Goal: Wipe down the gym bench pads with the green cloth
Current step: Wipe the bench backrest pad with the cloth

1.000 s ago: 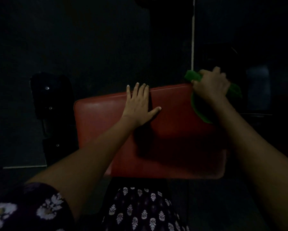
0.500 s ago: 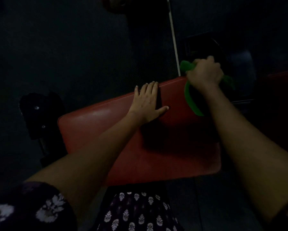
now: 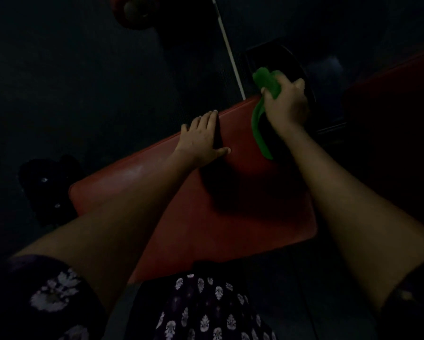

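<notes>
1. Pad (image 3: 242, 207), red, lies under both forearms and runs from lower left to upper right in the head view.
2. Cloth (image 3: 261, 123), green, is bunched in the right hand (image 3: 288, 106) at the pad's far right corner, one end trailing over the pad top.
3. Right hand is fisted tight on the cloth. Left hand (image 3: 202, 141) lies flat on the pad, fingers spread, gripping nothing.
4. Step in hand, as judged: wiping the far corner and edge.
5. Next move calls for spreading the cloth flatter and drawing it back across the untouched middle; the bracing hand will need shifting.
6. Against the earlier frames: the pad sits more steeply tilted in view, and the cloth stands higher above the fist.
</notes>
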{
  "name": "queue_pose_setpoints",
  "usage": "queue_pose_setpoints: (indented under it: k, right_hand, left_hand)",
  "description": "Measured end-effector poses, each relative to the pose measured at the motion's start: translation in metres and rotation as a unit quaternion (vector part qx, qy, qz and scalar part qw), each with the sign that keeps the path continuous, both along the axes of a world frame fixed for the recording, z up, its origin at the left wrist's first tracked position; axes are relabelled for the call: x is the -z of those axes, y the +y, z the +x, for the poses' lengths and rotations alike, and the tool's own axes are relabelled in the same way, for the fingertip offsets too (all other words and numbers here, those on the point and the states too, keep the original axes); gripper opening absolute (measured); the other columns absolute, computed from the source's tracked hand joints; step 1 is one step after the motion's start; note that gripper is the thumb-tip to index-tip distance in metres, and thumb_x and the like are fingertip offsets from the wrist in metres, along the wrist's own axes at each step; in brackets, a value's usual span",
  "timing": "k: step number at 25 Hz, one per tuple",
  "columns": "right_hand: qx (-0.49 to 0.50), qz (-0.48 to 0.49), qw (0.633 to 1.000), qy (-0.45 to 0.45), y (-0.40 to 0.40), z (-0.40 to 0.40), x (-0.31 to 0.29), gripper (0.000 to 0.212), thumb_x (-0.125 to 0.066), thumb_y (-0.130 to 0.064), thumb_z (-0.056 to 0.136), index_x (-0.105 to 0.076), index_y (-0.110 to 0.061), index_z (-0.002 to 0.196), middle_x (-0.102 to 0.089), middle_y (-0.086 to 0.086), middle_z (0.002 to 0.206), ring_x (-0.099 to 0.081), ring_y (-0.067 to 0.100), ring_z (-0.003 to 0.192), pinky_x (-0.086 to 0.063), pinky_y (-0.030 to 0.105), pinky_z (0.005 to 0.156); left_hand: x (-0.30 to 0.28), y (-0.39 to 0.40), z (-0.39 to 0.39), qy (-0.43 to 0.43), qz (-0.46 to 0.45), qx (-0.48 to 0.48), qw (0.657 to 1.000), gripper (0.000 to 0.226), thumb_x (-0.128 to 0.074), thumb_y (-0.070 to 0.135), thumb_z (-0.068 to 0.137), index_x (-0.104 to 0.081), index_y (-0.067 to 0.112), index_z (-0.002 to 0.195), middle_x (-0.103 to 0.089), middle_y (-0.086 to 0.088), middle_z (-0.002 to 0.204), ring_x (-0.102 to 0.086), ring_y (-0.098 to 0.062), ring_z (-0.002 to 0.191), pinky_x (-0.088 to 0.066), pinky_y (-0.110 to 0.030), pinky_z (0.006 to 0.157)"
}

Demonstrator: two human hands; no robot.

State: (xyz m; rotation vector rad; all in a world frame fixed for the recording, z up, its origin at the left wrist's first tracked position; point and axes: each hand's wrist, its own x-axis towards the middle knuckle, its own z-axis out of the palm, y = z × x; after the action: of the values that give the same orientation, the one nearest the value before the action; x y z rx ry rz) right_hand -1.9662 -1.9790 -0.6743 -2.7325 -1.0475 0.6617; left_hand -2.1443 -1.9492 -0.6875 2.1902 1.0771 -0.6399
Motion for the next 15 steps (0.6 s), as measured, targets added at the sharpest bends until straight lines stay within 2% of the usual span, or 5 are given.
queue_pose_setpoints:
  k: [3, 7, 11, 15]
  right_hand:
    - [0.014, -0.006, 1.000, 0.001, -0.017, -0.019, -0.013, 0.038, -0.054, -0.034, 0.091, -0.051, -0.022, 0.127, -0.041, 0.015, 0.128, -0.051, 0.034, 0.111, -0.044, 0.036, 0.087]
    - [0.033, 0.014, 0.994, 0.102, -0.042, -0.029, -0.056, 0.039, -0.060, -0.033, 0.088, -0.057, -0.023, 0.126, -0.049, 0.016, 0.122, -0.050, 0.033, 0.113, -0.041, 0.032, 0.090]
    - [0.065, 0.093, 0.988, 0.107, -0.083, -0.051, -0.138, 0.038, -0.063, -0.031, 0.087, -0.060, -0.023, 0.123, -0.052, 0.014, 0.112, -0.051, 0.030, 0.108, -0.041, 0.031, 0.084]
    - [0.116, 0.156, 0.977, 0.083, -0.122, -0.069, -0.230, 0.039, -0.065, -0.030, 0.086, -0.060, -0.021, 0.124, -0.053, 0.011, 0.109, -0.053, 0.026, 0.102, -0.038, 0.027, 0.079]
  left_hand:
    - [-0.010, -0.002, 0.002, 0.006, -0.009, -0.017, 1.000, 0.093, -0.056, 0.049, 0.088, 0.002, 0.010, 0.150, -0.006, -0.010, 0.158, -0.010, -0.029, 0.144, -0.012, -0.052, 0.115]
    - [-0.054, -0.005, 0.001, -0.036, -0.014, 0.014, 0.999, 0.080, -0.054, 0.037, 0.092, -0.006, 0.012, 0.150, -0.013, -0.009, 0.157, -0.020, -0.028, 0.142, -0.017, -0.048, 0.114]
    - [-0.133, -0.013, -0.007, -0.108, 0.021, 0.096, 0.989, 0.077, -0.054, 0.031, 0.092, -0.009, 0.011, 0.150, -0.015, -0.008, 0.156, -0.022, -0.025, 0.141, -0.020, -0.047, 0.114]
    - [-0.218, -0.017, -0.015, -0.134, 0.066, 0.194, 0.969, 0.075, -0.049, 0.036, 0.093, -0.007, 0.012, 0.150, -0.014, -0.008, 0.157, -0.023, -0.024, 0.141, -0.020, -0.044, 0.113]
